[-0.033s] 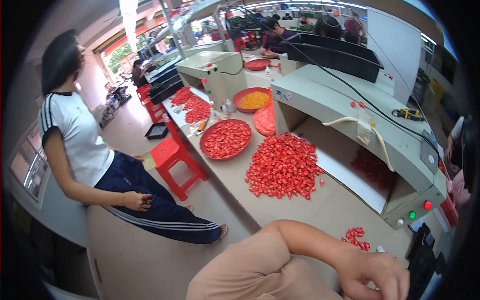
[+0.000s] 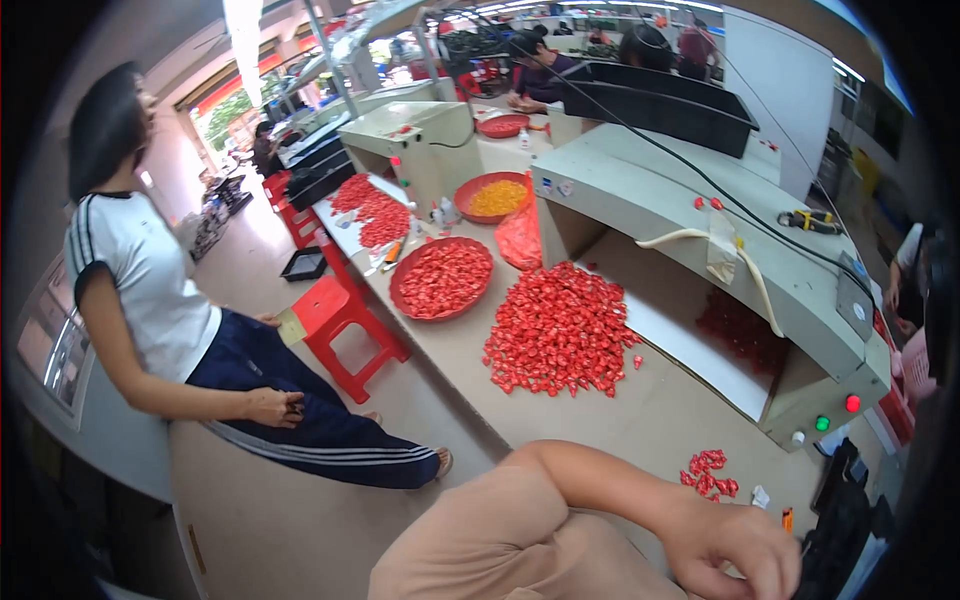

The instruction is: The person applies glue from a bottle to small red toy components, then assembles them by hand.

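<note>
Daylight blazes through a washed-out doorway [image 2: 222,122] at ten o'clock, glaring off the pale floor [image 2: 238,232] below, and an overexposed ceiling light [image 2: 243,45] glows nearer eleven. At three o'clock, the hollow inside the grey machine [image 2: 630,180] lies in deep shadow. Fisheye distortion bends straight edges, black swallows the corners, and a distant worker [image 2: 697,52] near one o'clock looks soft.

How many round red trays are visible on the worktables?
3. The nearest tray holds red pieces; the middle tray, behind it, holds yellow pieces; the farthest tray is near the person in purple. More may be hidden in the background.
</note>
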{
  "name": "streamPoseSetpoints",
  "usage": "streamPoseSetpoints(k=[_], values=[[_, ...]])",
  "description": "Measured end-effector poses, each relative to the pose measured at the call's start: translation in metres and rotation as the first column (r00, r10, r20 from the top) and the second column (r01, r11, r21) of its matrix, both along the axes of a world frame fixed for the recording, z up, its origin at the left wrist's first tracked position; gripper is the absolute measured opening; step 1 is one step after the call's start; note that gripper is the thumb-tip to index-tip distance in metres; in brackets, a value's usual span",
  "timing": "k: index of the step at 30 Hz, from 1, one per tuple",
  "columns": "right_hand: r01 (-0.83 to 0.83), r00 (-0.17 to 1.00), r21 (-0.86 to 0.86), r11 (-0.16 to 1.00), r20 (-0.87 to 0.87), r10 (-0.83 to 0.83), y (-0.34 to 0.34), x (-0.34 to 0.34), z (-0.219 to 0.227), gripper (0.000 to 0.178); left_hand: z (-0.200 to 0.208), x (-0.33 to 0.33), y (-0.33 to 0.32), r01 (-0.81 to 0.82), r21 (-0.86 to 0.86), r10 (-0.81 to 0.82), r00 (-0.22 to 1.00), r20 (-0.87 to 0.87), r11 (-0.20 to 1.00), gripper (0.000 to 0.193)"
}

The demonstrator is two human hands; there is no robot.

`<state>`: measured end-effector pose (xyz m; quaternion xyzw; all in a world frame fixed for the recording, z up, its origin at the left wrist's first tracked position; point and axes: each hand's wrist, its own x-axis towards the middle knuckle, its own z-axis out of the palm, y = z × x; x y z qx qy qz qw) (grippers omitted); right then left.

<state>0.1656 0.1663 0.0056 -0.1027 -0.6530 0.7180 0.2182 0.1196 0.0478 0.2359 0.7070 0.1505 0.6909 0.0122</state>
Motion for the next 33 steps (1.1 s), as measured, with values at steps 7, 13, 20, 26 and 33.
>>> streamPoseSetpoints(k=[7,13,20,26,33], values=[[0.019,0.994,0.218,0.976,0.105,-0.043,-0.003,0.024,0.024,0.027,-0.150,-0.071,-0.107,-0.744,-0.502,0.639,0.653,-0.406,0.441,0.033],[-0.357,0.916,0.342,0.869,0.310,0.254,-0.058,-0.030,0.038,0.038,-0.190,-0.149,-0.164,-0.829,-0.495,0.797,0.104,-0.595,-0.261,0.022],[-0.335,0.934,0.284,0.898,0.224,0.278,-0.074,-0.042,0.034,0.042,-0.217,-0.212,-0.104,-0.804,-0.223,0.470,-0.078,-0.879,-0.551,0.022],[-0.350,0.930,0.131,0.927,0.168,0.327,-0.073,-0.053,0.021,0.038,-0.234,-0.228,-0.093,-0.825,-0.061,0.382,-0.192,-0.904,-0.561,0.014],[-0.241,0.969,0.114,0.964,0.078,0.233,-0.060,-0.080,0.025,0.022,-0.198,-0.182,-0.088,-0.537,-0.841,0.922,0.356,-0.153,0.068,0.021]])
